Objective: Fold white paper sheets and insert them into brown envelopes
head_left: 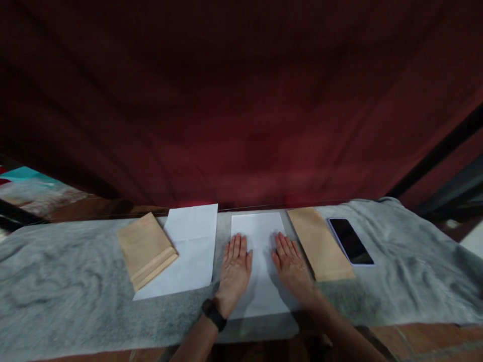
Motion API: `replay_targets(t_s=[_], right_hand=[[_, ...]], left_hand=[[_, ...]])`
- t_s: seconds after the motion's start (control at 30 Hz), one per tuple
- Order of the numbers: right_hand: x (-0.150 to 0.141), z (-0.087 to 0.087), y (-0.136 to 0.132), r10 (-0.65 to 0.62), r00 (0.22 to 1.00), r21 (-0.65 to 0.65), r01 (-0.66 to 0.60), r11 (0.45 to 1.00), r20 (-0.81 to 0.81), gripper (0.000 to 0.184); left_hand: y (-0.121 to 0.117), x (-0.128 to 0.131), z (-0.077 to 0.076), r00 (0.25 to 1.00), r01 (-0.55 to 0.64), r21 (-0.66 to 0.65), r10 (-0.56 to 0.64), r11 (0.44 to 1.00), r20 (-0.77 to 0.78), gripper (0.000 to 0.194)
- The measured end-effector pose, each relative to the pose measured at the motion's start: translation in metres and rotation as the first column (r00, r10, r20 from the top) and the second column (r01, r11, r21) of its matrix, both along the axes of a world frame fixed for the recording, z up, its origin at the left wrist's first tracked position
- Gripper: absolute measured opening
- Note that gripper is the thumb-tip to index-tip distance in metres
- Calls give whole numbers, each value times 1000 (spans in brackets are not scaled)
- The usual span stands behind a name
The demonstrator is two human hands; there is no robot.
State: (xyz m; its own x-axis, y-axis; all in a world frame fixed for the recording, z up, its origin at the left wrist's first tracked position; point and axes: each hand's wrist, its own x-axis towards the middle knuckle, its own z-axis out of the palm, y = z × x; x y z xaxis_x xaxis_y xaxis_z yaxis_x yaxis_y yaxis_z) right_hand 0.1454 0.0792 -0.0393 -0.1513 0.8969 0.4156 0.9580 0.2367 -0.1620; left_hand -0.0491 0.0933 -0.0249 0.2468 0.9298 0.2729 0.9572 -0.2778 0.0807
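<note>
A white sheet of paper (260, 281) lies straight in front of me on a grey cloth. My left hand (236, 266) rests flat on its left side, fingers stretched forward and thumb a little apart. On the right side of the same sheet my right hand (290, 264) lies palm down with its fingers extended. Neither hand holds anything. Just right of my right hand is a brown paper envelope (320, 246). Left of my left hand lies another white sheet (192, 251) with faint crease lines, partly covered by a second brown envelope (147, 246).
A phone (350, 241) with a dark screen and pale purple edge lies beside the right envelope. The grey cloth (68, 286) covers a long narrow surface and is wrinkled at both ends. Behind it hangs a dark red curtain (249, 125). Brick-coloured tiles (426, 337) show below.
</note>
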Motion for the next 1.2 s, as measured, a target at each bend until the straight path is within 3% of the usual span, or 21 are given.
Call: replay_targets(t_s=[0.1,0.2,0.53,0.73,0.83,0.93,1.1,1.2], right_hand=[[-13,5,-19,177,984,-52,-177,983,-4,52],[-17,5,-33,250,968,-53,-249,967,9,53],[5,-2,-45,63,997,-27,-62,998,54,59],[17,-7,-49,-23,998,-42,26,999,61,61],[18,-6,-50,-31,998,-42,33,999,54,60],[18,-4,-50,-30,999,-36,32,999,42,59],[21,-4,-48,-10,999,-30,12,999,51,55],[23,-5,-46,-1,998,-21,2,1000,55,53]], left_hand=[[-23,13,-1,983,182,15,-182,983,-8,56],[-40,19,-3,973,229,42,-227,973,-29,61],[-51,-7,-1,997,80,6,-80,997,4,56],[-49,-24,7,951,-11,-139,54,990,306,61],[-42,-32,19,810,-21,-304,194,952,553,55],[-37,-39,33,573,-18,-455,382,890,725,55],[-34,-43,44,234,31,-606,583,795,778,65],[-33,-42,46,110,75,-639,631,765,768,69]])
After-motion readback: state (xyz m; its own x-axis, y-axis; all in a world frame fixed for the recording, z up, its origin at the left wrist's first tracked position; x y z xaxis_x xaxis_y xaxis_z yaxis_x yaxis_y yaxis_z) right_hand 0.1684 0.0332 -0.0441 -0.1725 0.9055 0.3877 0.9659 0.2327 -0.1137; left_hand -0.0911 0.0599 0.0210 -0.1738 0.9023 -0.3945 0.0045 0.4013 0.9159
